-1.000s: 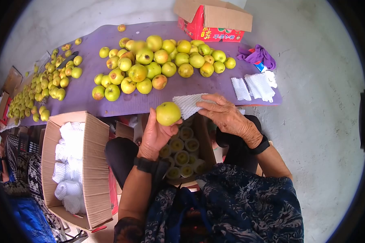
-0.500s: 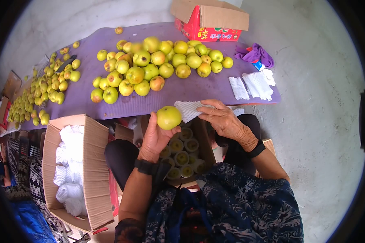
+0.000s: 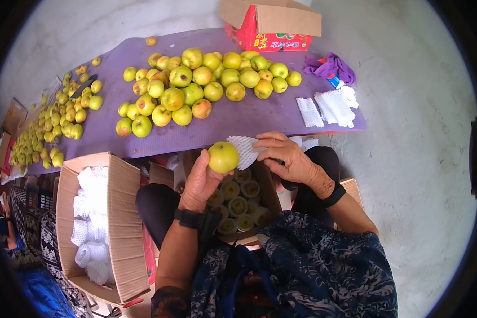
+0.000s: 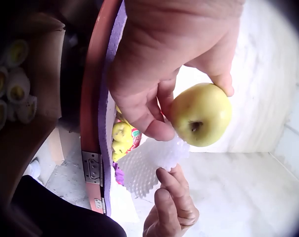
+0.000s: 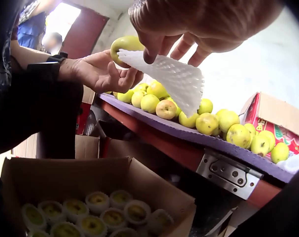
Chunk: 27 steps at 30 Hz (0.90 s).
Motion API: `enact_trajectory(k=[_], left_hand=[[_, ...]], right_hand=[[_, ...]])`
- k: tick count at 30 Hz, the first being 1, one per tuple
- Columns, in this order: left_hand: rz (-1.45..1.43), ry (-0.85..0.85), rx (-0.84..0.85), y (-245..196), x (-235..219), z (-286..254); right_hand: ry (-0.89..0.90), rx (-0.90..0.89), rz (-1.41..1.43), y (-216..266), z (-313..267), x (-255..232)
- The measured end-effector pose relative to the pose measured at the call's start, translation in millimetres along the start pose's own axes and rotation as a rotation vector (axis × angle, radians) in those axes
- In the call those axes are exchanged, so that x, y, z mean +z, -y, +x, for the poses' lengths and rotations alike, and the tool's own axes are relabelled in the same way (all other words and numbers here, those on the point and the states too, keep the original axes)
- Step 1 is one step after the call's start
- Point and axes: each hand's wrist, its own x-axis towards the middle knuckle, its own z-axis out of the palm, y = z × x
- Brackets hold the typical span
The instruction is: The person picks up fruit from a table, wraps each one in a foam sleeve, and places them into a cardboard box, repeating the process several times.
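A yellow-green apple sits in my left hand, held between thumb and fingers in front of the table edge. In the left wrist view the apple shows its hollow end. My right hand pinches a white foam net sleeve, flattened, with its near end right at the apple's side. The right wrist view shows the foam net sleeve spreading out from under the right thumb, overlapping the apple. Below both hands stands a cardboard box holding several apples in foam sleeves.
A purple-covered table bears a large pile of apples and another at the left. Flat foam sleeves, a purple cloth and a red carton lie at its right. At my left stands a box of foam sleeves.
The left hand has shifted slightly right with the apple. The foam sleeve now overlaps the apple's side more closely, and its tilt has changed a little.
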Motion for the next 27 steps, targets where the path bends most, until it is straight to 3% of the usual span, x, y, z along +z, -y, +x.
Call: enact_trajectory(k=[2,4,8,10,19,27], left_hand=[[0.045,0.005,0.019,0.3,0.5,-2.5],[0.045,0.029,0.009,0.9,0.5,-3.3],[0.110,0.140,0.004,-0.7,-2.5,-3.1],[0.142,0.147,-0.002,-2.2,-2.1,-3.3],[0.158,0.128,0.007,-6.5,4.0,-6.1],[0.133,0.088,0.008,-2.8,1.7,-6.2]], right_hand=[[-0.037,0.110,0.116,2.9,1.7,3.3],[-0.003,0.388,0.399,8.9,6.8,5.5],[-0.079,0.543,0.601,20.8,17.9,14.6],[-0.076,0.711,0.734,28.2,23.3,13.5],[-0.011,0.690,0.938,17.9,20.3,25.8],[-0.038,0.776,0.849,8.2,19.2,27.7]])
